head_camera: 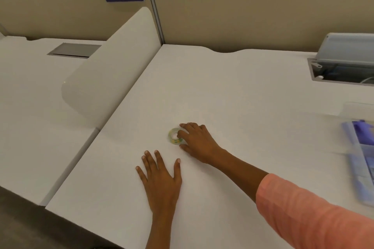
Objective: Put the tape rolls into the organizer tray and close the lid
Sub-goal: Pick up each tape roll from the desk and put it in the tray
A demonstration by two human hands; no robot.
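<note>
Now the right hand (197,141) pinches the small tape roll (174,136) mid-desk, likely for carrying right to the blurred organizer tray (362,159); the left hand (159,178) rests flat, fingers spread, steadying.

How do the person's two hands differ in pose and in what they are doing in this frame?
The left hand lies flat, fingers spread, palm down on the desk, holding nothing; the right hand is curled, fingertips closing on the tape roll. The left sits nearer the camera; the right reaches farther out. Both are bare and touch the desk.
</note>
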